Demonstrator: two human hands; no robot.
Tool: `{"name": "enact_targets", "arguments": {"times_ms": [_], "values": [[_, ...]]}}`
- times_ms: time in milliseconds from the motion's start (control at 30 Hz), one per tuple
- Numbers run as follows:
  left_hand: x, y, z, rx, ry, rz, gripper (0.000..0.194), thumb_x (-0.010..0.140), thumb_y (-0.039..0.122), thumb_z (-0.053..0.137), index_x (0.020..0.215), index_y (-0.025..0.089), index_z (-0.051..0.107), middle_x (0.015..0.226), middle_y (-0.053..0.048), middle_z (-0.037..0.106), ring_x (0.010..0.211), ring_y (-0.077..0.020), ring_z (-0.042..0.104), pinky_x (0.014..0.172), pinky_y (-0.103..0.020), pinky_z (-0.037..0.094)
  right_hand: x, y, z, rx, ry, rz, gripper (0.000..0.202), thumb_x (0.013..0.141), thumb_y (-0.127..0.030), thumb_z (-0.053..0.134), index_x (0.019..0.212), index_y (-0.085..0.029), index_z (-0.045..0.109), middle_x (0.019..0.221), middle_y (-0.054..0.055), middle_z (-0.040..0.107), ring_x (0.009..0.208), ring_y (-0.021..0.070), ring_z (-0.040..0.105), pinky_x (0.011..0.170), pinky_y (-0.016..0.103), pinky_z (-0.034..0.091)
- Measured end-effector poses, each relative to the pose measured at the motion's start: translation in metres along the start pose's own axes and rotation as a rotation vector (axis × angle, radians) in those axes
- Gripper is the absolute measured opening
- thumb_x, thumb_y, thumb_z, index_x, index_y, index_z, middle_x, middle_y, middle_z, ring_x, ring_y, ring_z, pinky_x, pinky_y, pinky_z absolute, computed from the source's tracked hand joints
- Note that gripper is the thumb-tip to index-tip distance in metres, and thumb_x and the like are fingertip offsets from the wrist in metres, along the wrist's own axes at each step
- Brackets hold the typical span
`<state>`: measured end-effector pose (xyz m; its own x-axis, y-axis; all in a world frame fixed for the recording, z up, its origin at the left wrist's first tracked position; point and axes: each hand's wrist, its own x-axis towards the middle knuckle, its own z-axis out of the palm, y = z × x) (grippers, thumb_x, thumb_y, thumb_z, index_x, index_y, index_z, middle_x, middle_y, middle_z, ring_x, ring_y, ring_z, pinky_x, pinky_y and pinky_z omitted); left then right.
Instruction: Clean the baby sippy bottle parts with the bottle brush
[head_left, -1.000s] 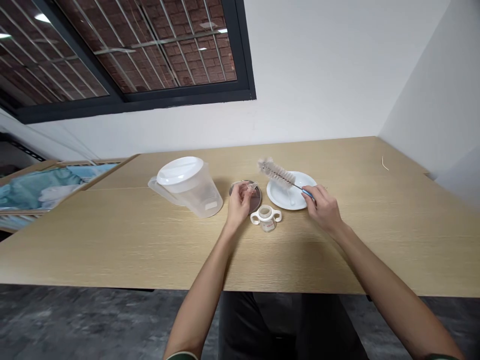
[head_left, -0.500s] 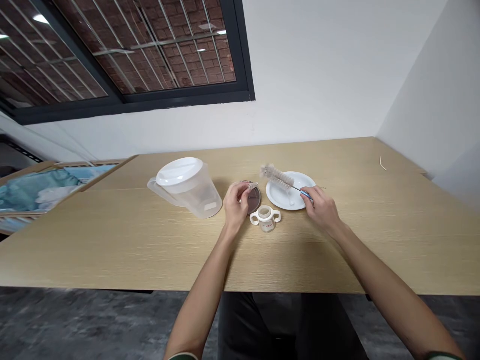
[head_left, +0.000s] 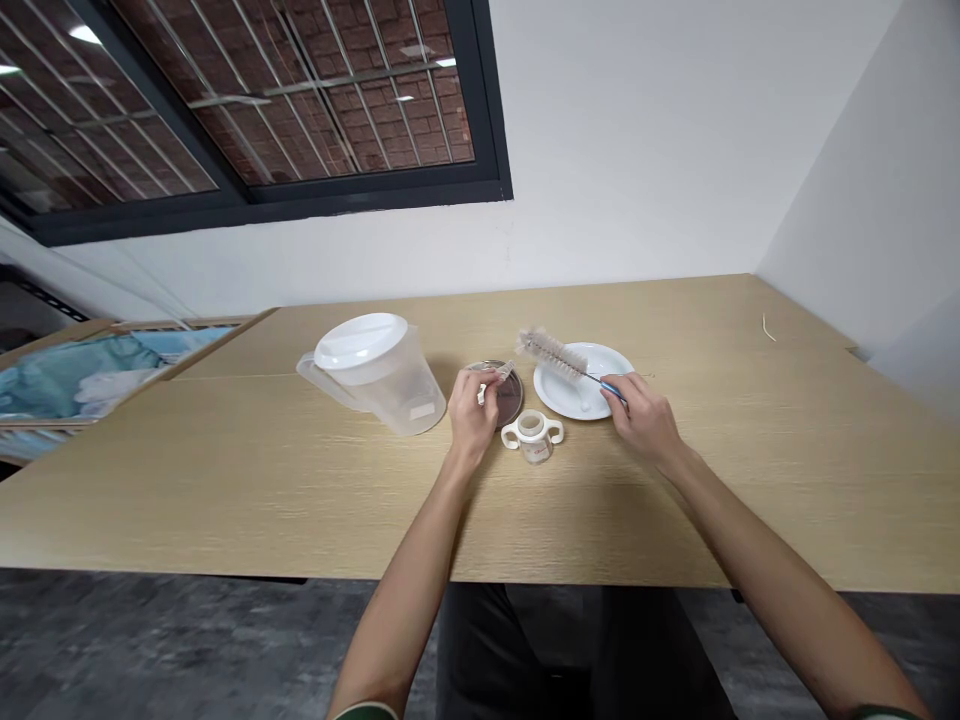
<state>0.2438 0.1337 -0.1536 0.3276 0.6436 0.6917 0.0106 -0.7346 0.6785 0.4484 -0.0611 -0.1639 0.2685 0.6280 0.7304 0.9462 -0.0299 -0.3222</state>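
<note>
My right hand (head_left: 646, 418) grips the blue handle of a bottle brush (head_left: 553, 352), its pale bristles pointing left above a white plate (head_left: 551, 396). Between the bent fingers of my left hand (head_left: 472, 415) is a small clear, whitish piece (head_left: 507, 370), mostly covered, so its kind is unclear. The brush tip is close to that piece; whether they touch I cannot tell. Beneath my left fingers lies a dark round dish (head_left: 512, 402). A small clear baby bottle (head_left: 535, 448) with two white handles stands upright and uncapped in front of the dish and plate.
Left of my left hand stands a translucent pitcher (head_left: 397, 385) with a white lid. A short pale strip (head_left: 766, 328) lies at the table's far right. Beyond the table's left end is a wooden crib (head_left: 112, 375) holding cloths. Wall and window rise behind.
The brush has shifted very slightly left toward the piece in my left hand. Both hands keep their holds, nearly in the same places; the view has moved a little.
</note>
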Motion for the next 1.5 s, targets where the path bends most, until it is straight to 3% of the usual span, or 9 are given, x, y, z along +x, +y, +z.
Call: {"name": "enact_targets", "arguments": {"times_ms": [100,333,567,767,967,1133,1333,1500], "values": [[-0.001,-0.004,0.001,0.045,-0.029,0.058,0.012,0.090,0.017,0.061,0.090,0.023,0.071,0.102,-0.009,0.065,0.103,-0.0243,0.062,0.100,-0.039,0.046,0.001,-0.002,0.000,0.048,0.027,-0.021,0.024,0.104,-0.029,0.045,0.116,-0.020,0.064,0.104,0.009,0.071,0.091,0.0199,0.068,0.072,0.031,0.051],[-0.003,-0.008,0.001,0.082,-0.066,0.117,0.013,0.092,0.021,0.060,0.093,0.024,0.073,0.106,-0.010,0.067,0.109,-0.0250,0.062,0.103,-0.043,0.048,-0.001,-0.001,0.002,0.013,-0.042,-0.039,0.024,0.103,-0.028,0.047,0.116,-0.020,0.065,0.101,0.006,0.070,0.085,0.0174,0.067,0.067,0.028,0.049],[0.002,-0.019,-0.005,0.243,-0.095,0.339,0.019,0.096,0.017,0.052,0.099,0.022,0.070,0.110,-0.009,0.069,0.110,-0.0212,0.066,0.099,-0.040,0.056,0.001,0.004,-0.001,0.035,0.030,-0.007,0.025,0.103,-0.029,0.048,0.117,-0.020,0.065,0.100,0.007,0.071,0.080,0.0174,0.065,0.066,0.030,0.048],[0.004,-0.021,-0.006,0.310,-0.047,0.500,0.022,0.096,0.009,0.048,0.103,0.021,0.065,0.112,-0.009,0.068,0.110,-0.0193,0.067,0.096,-0.038,0.058,-0.001,0.002,0.000,0.015,-0.073,-0.060,0.028,0.104,-0.031,0.045,0.119,-0.021,0.066,0.098,0.006,0.070,0.082,0.0170,0.066,0.064,0.029,0.046],[0.013,-0.020,-0.017,0.396,0.065,0.355,0.018,0.097,0.021,0.057,0.114,0.019,0.062,0.116,-0.011,0.065,0.112,-0.0222,0.063,0.099,-0.042,0.053,-0.001,0.007,-0.001,-0.045,-0.025,0.045,0.028,0.103,-0.033,0.046,0.117,-0.021,0.067,0.102,0.007,0.071,0.081,0.0180,0.066,0.063,0.030,0.045],[0.021,-0.030,-0.029,0.416,0.039,0.214,0.026,0.093,0.029,0.063,0.116,0.017,0.061,0.115,-0.012,0.064,0.108,-0.0220,0.063,0.094,-0.037,0.055,0.002,0.006,-0.003,-0.020,0.045,0.096,0.030,0.103,-0.035,0.046,0.115,-0.019,0.067,0.099,0.008,0.070,0.079,0.0185,0.064,0.066,0.030,0.046],[0.021,-0.034,-0.036,0.597,-0.198,-0.068,0.025,0.085,0.034,0.066,0.105,0.018,0.063,0.102,-0.008,0.069,0.089,-0.0218,0.067,0.085,-0.035,0.053,0.003,0.004,-0.003,-0.003,0.065,0.107,0.028,0.102,-0.034,0.046,0.114,-0.019,0.068,0.099,0.008,0.070,0.079,0.0181,0.063,0.067,0.030,0.046],[0.020,-0.026,-0.039,0.828,-0.482,-0.189,0.027,0.082,0.040,0.066,0.101,0.021,0.066,0.099,-0.008,0.072,0.091,-0.0271,0.068,0.080,-0.035,0.049,0.003,0.003,-0.003,-0.003,0.064,0.120,0.028,0.102,-0.034,0.046,0.114,-0.019,0.067,0.098,0.008,0.070,0.080,0.0188,0.064,0.068,0.030,0.047]]}}
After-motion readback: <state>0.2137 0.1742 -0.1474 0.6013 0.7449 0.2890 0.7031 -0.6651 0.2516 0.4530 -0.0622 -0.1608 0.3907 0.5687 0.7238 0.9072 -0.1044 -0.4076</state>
